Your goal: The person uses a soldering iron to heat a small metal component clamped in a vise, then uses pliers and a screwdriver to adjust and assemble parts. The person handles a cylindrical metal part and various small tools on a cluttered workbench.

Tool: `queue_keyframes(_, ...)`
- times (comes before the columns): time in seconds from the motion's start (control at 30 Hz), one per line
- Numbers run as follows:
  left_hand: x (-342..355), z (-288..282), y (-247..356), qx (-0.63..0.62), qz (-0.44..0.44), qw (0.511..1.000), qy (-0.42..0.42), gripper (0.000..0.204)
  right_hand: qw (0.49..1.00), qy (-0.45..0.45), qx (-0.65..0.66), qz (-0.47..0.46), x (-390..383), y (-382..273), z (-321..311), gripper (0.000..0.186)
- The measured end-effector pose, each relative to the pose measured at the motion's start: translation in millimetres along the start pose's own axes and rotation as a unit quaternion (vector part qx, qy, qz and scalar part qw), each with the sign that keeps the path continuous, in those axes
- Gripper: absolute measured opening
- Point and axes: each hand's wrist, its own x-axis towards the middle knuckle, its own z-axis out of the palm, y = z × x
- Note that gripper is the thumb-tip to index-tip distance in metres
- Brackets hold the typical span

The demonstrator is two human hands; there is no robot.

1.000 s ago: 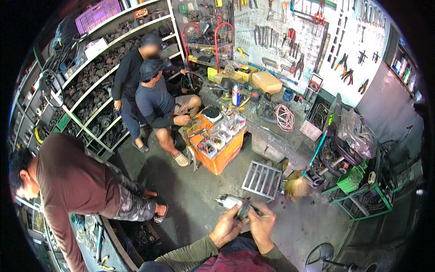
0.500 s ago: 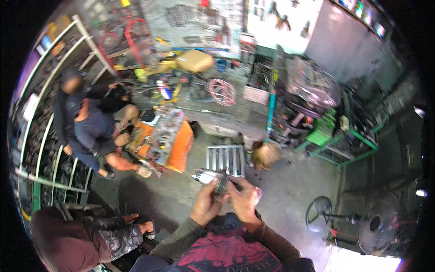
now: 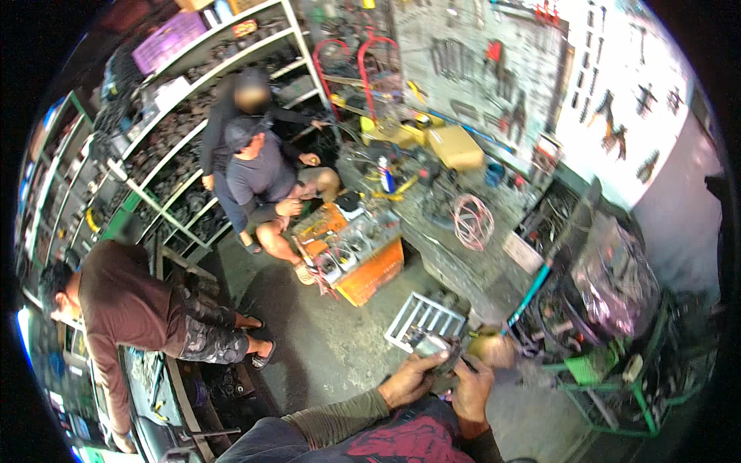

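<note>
Hands: my left hand (image 3: 409, 383) and right hand (image 3: 471, 390) meet low in the view, over my lap, both closed round one small metal part (image 3: 436, 351).
Left hand: fingers curled under the near end of the part, thumb on top; firm hold.
Right hand: wrapped on the far side; how tight I cannot tell, fingers partly hidden.
Part: grey, shiny, blurred; held above the concrete floor (image 3: 340, 339), just in front of a white metal grille (image 3: 421, 320) lying flat there.
Step, my judgement: working the piece between both hands. I would keep the left as the anchor, turn only with the right, and stay over my lap so anything loose falls close.
Packages and signs: purple crate (image 3: 166, 42) on the top shelf, upper left; yellow box (image 3: 455, 147) on the cluttered bench's far edge; orange engine stand (image 3: 363, 262) mid-floor beside the seated person (image 3: 262, 181). Labels too small to read.
</note>
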Motion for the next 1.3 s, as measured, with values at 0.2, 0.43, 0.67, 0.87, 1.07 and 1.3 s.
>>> queue_keyframes(0.2,72,-8,-10,-0.033,0.015,0.999,-0.022,0.040,0.992,0.049,-0.073,-0.094,38,-41,7,0.018)
queue_keyframes(0.43,119,-15,0,-0.160,0.010,0.978,0.133,0.036,0.925,-0.167,-0.329,-0.095,134,-16,-31,0.026)
queue_keyframes(0.67,126,-65,-23,-0.015,0.277,0.928,0.248,0.022,0.726,-0.220,-0.526,-0.385,261,-208,-70,0.041)
queue_keyframes(0.87,118,-50,-63,-0.178,0.256,0.865,0.393,0.029,0.761,-0.070,-0.444,-0.468,354,-440,-134,0.038)
queue_keyframes(1.07,116,33,-138,-0.287,0.308,0.771,0.478,0.031,0.797,0.004,-0.292,-0.529,445,-602,-214,0.031)
queue_keyframes(1.3,136,78,-197,-0.308,0.289,0.730,0.538,0.035,0.831,-0.001,-0.166,-0.532,481,-665,-248,0.028)
